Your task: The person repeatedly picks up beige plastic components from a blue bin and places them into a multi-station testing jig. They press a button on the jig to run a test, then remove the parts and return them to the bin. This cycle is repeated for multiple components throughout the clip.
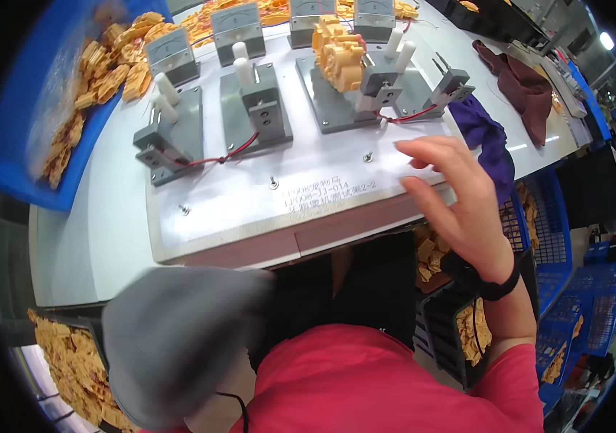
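Note:
My right hand hovers over the right front part of a white test board, fingers curved and apart, holding nothing. Its fingertips are near a small toggle switch. A yellow plastic gearbox-like part sits on the third grey metal fixture from the left. Other grey fixtures with white pegs stand beside it, joined by red wires. My left hand does not show. A blurred grey rounded shape covers the lower left; I cannot tell what it is.
Small dial meters line the board's back. A blue bin with yellow parts stands at left. Purple cloth and brown cloth lie at right. Below are crates and another heap of yellow parts.

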The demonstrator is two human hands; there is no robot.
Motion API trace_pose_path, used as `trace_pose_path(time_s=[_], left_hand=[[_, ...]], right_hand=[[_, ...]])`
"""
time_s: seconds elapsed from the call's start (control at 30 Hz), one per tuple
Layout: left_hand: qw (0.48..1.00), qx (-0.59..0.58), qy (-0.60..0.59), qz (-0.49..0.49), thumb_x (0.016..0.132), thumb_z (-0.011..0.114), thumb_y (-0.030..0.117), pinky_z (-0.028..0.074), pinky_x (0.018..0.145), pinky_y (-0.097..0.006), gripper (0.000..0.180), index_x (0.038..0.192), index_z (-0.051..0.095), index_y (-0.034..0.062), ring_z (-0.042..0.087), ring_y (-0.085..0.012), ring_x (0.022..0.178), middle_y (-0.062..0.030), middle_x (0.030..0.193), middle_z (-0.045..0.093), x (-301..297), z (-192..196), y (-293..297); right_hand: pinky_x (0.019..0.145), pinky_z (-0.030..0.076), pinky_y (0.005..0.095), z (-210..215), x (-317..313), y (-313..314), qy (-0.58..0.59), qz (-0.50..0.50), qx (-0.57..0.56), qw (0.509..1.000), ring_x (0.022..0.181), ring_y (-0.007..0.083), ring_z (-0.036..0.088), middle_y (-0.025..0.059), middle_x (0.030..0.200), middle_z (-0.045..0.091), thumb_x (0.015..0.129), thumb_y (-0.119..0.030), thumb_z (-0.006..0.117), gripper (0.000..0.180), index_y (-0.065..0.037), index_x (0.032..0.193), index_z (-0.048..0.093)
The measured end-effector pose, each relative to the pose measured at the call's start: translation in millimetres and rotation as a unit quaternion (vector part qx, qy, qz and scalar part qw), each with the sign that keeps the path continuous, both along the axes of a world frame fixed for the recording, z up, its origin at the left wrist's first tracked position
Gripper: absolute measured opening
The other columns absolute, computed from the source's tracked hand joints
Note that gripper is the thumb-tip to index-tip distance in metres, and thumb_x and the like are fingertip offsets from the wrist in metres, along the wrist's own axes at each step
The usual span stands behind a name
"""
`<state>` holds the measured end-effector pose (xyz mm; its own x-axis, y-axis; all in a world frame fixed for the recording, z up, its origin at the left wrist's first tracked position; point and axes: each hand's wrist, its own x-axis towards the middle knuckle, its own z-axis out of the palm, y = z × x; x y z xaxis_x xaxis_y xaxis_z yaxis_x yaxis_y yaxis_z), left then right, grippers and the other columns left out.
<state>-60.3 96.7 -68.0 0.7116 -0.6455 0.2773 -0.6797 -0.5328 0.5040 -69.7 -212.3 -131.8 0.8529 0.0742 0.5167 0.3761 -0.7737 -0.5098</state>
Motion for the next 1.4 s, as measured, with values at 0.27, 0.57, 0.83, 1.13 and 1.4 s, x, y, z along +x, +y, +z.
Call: trace_pose_path(time_s=[0.27, 0.57, 0.83, 1.13, 1.4], left_hand=[[0.870, -0.227, 0.087, 0.429, 0.099, 0.048, 0.004, 0.042, 0.098, -0.029, 0.033, 0.131, 0.054, -0.0041, 0.056, -0.0162, 0.110, -0.0112, 0.122, 0.061, 30, -123, 65], [0.890, -0.193, 0.095, 0.402, 0.100, 0.044, 0.042, 0.045, 0.096, -0.035, 0.060, 0.132, 0.051, -0.0072, 0.058, -0.0232, 0.109, -0.0149, 0.121, 0.060, 35, -172, 65], [0.914, -0.172, 0.048, 0.363, 0.096, 0.050, 0.052, 0.046, 0.094, -0.036, 0.071, 0.134, 0.048, -0.0077, 0.058, -0.0235, 0.110, -0.0150, 0.124, 0.058, 32, -181, 74], [0.912, -0.182, 0.037, 0.367, 0.096, 0.053, 0.045, 0.046, 0.095, -0.037, 0.065, 0.134, 0.048, -0.0079, 0.058, -0.0239, 0.109, -0.0151, 0.122, 0.058, 36, -180, 67], [0.912, -0.187, 0.001, 0.364, 0.097, 0.049, 0.056, 0.047, 0.095, -0.038, 0.073, 0.129, 0.051, -0.0094, 0.060, -0.0253, 0.109, -0.0186, 0.121, 0.062, 41, -180, 65]], right_hand=[[0.071, 0.047, 0.0368, -16, 48, -5, 0.044, 0.049, -0.049, 0.997, 0.079, 0.0286, 0.059, 0.0087, 0.084, 0.061, 0.084, -0.009, 0.072, 0.008, -0.005, 0.090, 0.068], [0.071, 0.045, 0.0343, -17, 55, -8, 0.102, 0.036, -0.043, 0.993, 0.078, 0.0247, 0.061, 0.0053, 0.084, 0.065, 0.078, -0.007, 0.076, 0.013, -0.008, 0.090, 0.070], [0.067, 0.042, 0.0344, -19, 51, -7, 0.119, 0.018, -0.063, 0.991, 0.077, 0.0225, 0.060, 0.0033, 0.087, 0.066, 0.067, -0.009, 0.084, 0.027, -0.011, 0.090, 0.072], [0.066, 0.042, 0.0345, -22, 50, -8, 0.102, 0.019, -0.054, 0.993, 0.075, 0.0218, 0.060, 0.0015, 0.085, 0.064, 0.067, -0.010, 0.085, 0.027, -0.012, 0.090, 0.071], [0.064, 0.040, 0.0337, -25, 55, -10, 0.041, 0.059, -0.054, 0.996, 0.072, 0.0208, 0.059, 0.0004, 0.079, 0.062, 0.069, -0.006, 0.083, 0.023, -0.011, 0.085, 0.067]])
